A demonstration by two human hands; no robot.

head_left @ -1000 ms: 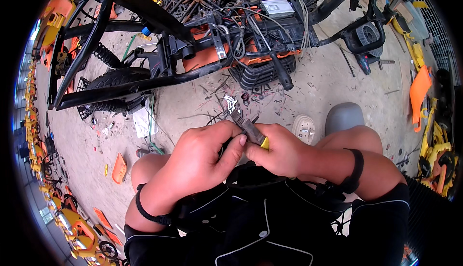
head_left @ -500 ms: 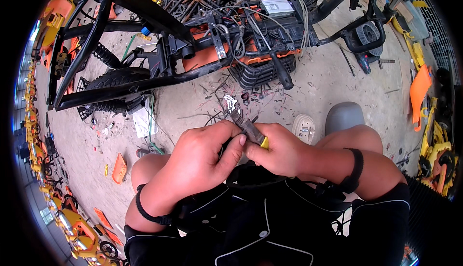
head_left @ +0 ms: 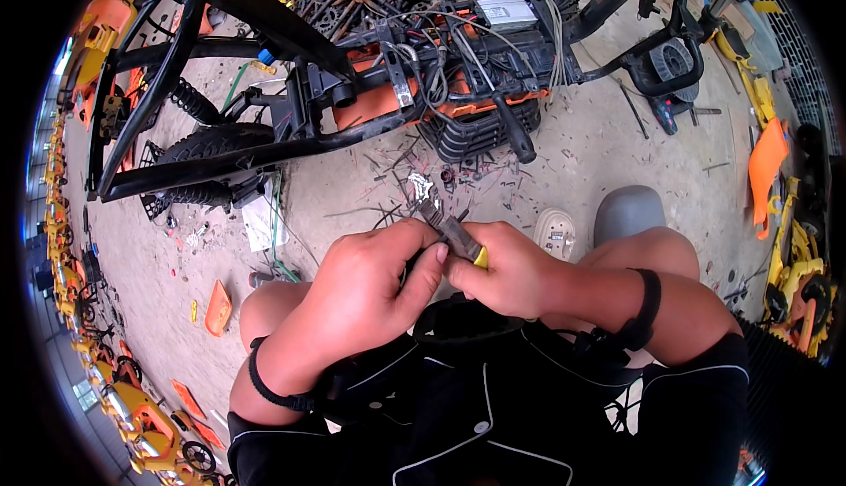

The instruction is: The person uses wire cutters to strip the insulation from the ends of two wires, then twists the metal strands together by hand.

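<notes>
My right hand (head_left: 504, 267) grips a pair of pliers (head_left: 451, 232) with a yellow handle, its metal jaws pointing up and left. My left hand (head_left: 370, 285) is pressed against the pliers from the left, with its thumb on the tool's shaft and its fingers curled around something small that I cannot make out. Both hands sit above my lap, over black clothing. Each wrist wears a black band. A small shiny scrap (head_left: 421, 186) lies on the ground just beyond the jaws.
A stripped black and orange scooter frame (head_left: 370, 107) with loose wires lies across the ground ahead, its tyre (head_left: 211, 144) at left. Cut wire bits litter the concrete. A grey shoe (head_left: 627, 211) and a white part (head_left: 555, 232) are at right. Orange and yellow plastic panels line both sides.
</notes>
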